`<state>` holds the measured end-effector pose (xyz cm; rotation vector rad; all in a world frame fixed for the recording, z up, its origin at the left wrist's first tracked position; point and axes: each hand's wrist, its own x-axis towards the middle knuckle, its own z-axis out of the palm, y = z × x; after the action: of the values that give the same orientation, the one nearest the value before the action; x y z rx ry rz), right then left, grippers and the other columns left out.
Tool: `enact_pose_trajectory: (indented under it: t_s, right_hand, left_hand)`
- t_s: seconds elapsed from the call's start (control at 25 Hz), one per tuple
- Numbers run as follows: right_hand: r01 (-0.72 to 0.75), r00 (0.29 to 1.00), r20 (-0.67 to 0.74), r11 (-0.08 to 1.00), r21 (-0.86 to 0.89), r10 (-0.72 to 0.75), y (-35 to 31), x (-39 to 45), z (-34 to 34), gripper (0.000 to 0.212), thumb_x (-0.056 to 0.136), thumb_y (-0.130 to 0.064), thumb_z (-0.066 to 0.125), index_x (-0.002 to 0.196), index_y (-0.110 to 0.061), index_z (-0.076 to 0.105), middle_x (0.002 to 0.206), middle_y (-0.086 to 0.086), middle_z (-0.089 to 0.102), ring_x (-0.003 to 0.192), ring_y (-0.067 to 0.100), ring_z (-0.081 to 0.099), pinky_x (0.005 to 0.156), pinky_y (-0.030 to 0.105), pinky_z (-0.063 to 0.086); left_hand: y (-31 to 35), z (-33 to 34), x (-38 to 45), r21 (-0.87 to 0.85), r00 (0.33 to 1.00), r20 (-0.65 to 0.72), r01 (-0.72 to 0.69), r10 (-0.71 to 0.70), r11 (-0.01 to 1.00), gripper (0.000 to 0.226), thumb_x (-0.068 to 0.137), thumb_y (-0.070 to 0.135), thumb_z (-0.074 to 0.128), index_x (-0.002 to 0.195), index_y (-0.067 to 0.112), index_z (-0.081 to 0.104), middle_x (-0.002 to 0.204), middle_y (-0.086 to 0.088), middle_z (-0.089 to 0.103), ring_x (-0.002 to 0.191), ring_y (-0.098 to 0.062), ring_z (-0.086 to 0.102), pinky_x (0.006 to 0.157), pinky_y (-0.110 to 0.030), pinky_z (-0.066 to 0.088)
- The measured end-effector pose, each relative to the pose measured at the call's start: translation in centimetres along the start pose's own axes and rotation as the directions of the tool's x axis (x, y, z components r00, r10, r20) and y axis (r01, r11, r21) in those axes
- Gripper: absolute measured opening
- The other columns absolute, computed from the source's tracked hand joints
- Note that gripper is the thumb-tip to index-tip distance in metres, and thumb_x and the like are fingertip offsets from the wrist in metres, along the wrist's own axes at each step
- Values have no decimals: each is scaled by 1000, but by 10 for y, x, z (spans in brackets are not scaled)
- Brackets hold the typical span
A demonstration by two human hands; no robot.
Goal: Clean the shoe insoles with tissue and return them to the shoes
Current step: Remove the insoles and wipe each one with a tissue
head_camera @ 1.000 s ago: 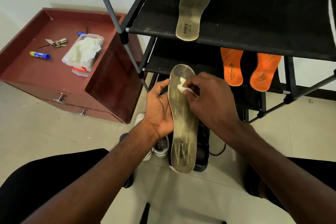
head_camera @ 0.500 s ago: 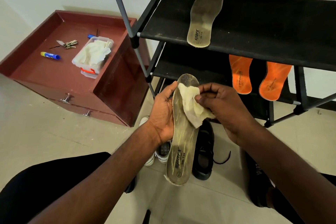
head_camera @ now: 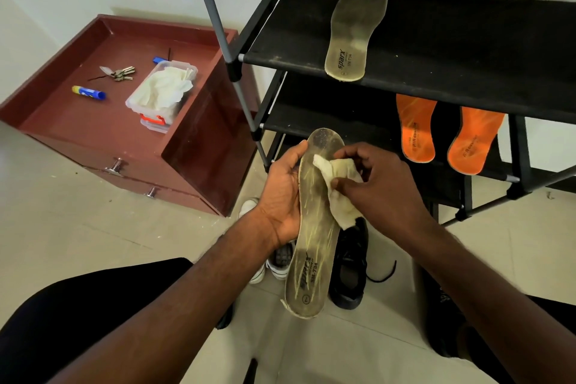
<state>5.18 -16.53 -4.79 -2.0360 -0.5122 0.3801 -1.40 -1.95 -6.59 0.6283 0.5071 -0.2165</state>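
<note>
My left hand (head_camera: 282, 193) grips a worn grey-green insole (head_camera: 311, 259) along its left edge, toe end pointing away from me. My right hand (head_camera: 378, 184) pinches a crumpled, soiled tissue (head_camera: 338, 188) against the insole's upper half. A matching insole (head_camera: 355, 28) lies on the top shelf of the black shoe rack (head_camera: 452, 50). Two orange insoles (head_camera: 416, 128) (head_camera: 473, 140) rest on the shelf below. Under the held insole stand a black shoe (head_camera: 350, 271) and white sneakers (head_camera: 274, 262) on the floor.
To the left is a red-brown cabinet (head_camera: 193, 162) holding a clear box of tissues (head_camera: 163, 93), keys (head_camera: 120, 73) and a blue tube (head_camera: 88, 92). Grey rack poles (head_camera: 218, 31) rise between cabinet and shelves. My dark-trousered knees fill the lower corners.
The tissue went from a small wad under my right fingers to an unfolded sheet draped over the insole. The view moved closer and tilted, and my right hand slid slightly down the insole.
</note>
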Motion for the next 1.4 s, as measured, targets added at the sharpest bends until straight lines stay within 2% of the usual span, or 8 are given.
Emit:
enact_pose_trajectory:
  t_s: [0.2,0.32,0.44,0.6,0.72,0.92,1.04,1.4]
  right_hand:
    - [-183,983,82,900,396,164,1,5,-9,27,90,11,65,95,-14,74,95,5,78,92,21,76,70,32,63]
    - [-76,996,64,942,328,59,1,5,-9,33,93,11,58,87,-16,75,98,2,77,95,18,75,76,38,64]
    - [86,996,14,989,118,-88,1,4,-11,33,93,6,60,84,-21,77,92,-6,76,90,8,72,71,18,53]
    - [10,997,68,992,123,-19,1,7,-11,24,92,-4,64,92,-23,78,98,-8,75,90,6,71,70,21,56]
    - [66,997,-34,995,69,-63,-2,6,-8,6,94,-19,73,96,-24,76,93,-12,73,86,3,69,70,19,54]
    - [211,958,-167,966,-149,-235,-1,3,-4,46,87,-9,79,128,-21,60,109,-9,67,98,5,65,79,19,54]
    - [247,923,-232,934,-258,-308,1,5,0,39,85,-6,78,118,-16,61,110,-4,62,95,8,60,78,23,53]
    - [408,905,-3,872,-269,-425,-3,-13,10,28,85,0,75,107,-18,74,102,-6,73,95,8,64,82,24,54]
  left_hand:
    - [1,-1,-1,6,1000,-14,-1,1,1000,72,102,57,46,149,3,53,113,-15,71,99,-27,71,93,-39,56]
    - [0,-2,0,7,1000,-8,-10,10,1000,69,102,56,46,145,4,57,110,-14,72,97,-27,72,90,-39,57]
    - [2,-2,1,3,1000,9,-19,19,1000,65,102,56,47,140,5,61,113,-15,72,101,-27,71,92,-39,57]
    - [2,-5,3,28,1000,-2,-26,26,999,67,100,56,50,141,4,60,107,-15,72,96,-28,71,90,-40,56]
    - [0,-6,5,32,1000,-1,-31,31,999,70,100,56,51,145,2,56,111,-14,69,99,-27,68,97,-42,50]
    - [-7,-7,8,11,1000,-1,-16,16,1000,71,100,55,53,148,2,54,117,-15,64,104,-28,63,117,-47,36]
    - [-12,-2,5,9,998,56,-1,0,1000,69,103,54,48,151,4,51,122,-14,65,111,-27,63,121,-48,32]
    - [-7,-7,0,20,991,123,42,-45,999,61,107,57,40,130,8,67,121,-15,69,114,-28,66,111,-45,46]
